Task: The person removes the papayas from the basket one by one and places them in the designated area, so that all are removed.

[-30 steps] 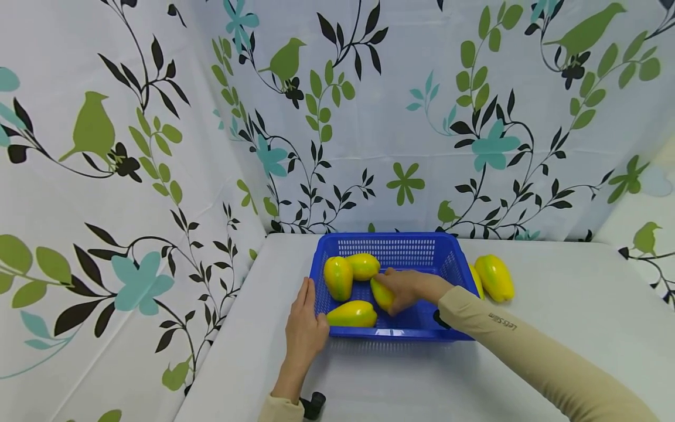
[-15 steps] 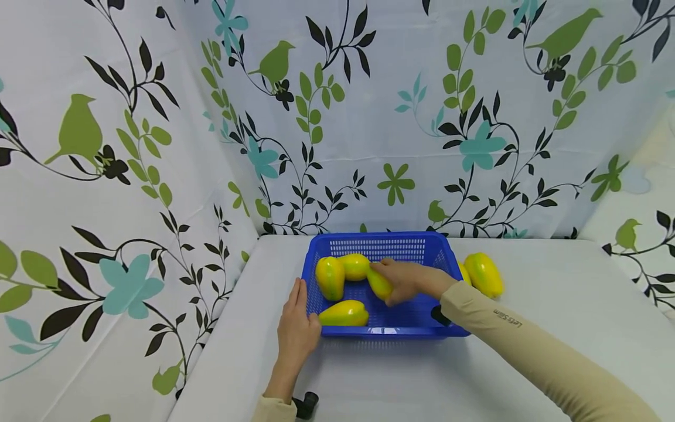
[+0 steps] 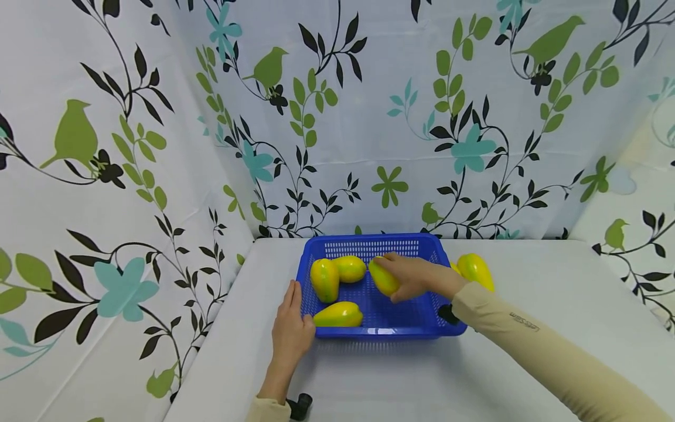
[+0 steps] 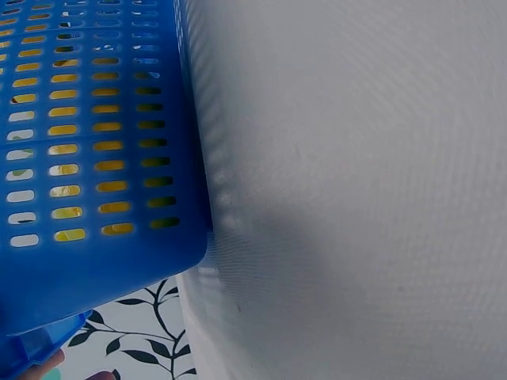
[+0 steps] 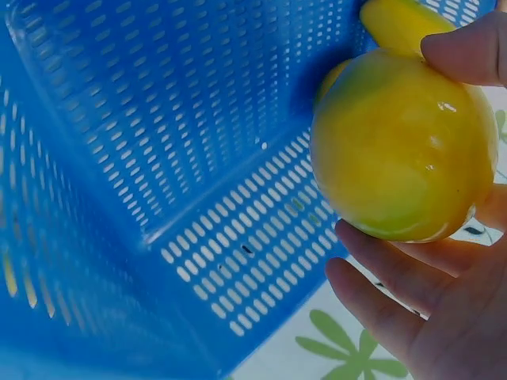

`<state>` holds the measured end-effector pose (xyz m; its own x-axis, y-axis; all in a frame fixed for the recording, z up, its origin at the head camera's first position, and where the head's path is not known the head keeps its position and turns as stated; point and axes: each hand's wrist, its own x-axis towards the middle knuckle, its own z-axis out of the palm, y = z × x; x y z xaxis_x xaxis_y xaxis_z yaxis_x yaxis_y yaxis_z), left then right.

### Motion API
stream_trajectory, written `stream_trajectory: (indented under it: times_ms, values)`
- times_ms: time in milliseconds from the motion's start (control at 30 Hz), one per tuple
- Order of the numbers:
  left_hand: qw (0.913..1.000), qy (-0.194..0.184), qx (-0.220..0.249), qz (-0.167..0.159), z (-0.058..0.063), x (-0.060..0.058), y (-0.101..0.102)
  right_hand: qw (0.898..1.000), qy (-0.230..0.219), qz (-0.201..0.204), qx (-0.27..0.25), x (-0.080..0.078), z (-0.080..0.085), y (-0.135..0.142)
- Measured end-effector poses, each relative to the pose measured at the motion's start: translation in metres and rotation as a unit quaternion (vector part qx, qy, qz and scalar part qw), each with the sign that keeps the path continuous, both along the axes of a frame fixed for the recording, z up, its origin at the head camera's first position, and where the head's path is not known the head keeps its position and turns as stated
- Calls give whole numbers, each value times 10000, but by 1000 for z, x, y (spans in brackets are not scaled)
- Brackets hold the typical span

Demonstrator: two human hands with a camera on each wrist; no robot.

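Note:
My right hand (image 3: 408, 275) grips a yellow mango (image 3: 383, 278) over the inside of a blue plastic basket (image 3: 374, 333). In the right wrist view, the thumb (image 5: 467, 55) lies on top of this glossy, green-tinged mango (image 5: 404, 150) and fingers reach round below. My left hand (image 3: 291, 328) rests at the basket's front-left corner, its fingers straight along the left rim. Three more yellow mangoes lie in the basket: one on the left (image 3: 324, 280), one behind it (image 3: 350, 269) and one at the front (image 3: 339, 315).
Outside the basket on the right, a yellow mango (image 3: 474, 271) lies on the white table (image 3: 538, 293), with another partly hidden by the basket rim. A patterned curtain (image 3: 390, 146) hangs behind the table and on the left. Black wrist mounts (image 3: 299, 407) show at both sleeves.
My right hand has shifted slightly up and to the right within the basket, with the mango in its grip. The left hand keeps its place at the corner. The whole view has drifted.

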<state>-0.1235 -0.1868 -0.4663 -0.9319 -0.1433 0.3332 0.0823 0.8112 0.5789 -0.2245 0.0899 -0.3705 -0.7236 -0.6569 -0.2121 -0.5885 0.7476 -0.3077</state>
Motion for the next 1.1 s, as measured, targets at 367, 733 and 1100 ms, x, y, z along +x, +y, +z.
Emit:
stream_trajectory:
  times_ms: [367,733,1100]
  values:
    - [10000,-21,26,-7,2,-3,-3,9988,239,-242,-348,0,22,40]
    - [9999,-117,20,-14,2,-3,-4,9976,197,-439,-504,-4,18,68]
    - [9998,-172,38,-7,0,-2,0,9969,202,-502,-578,1,9,88]
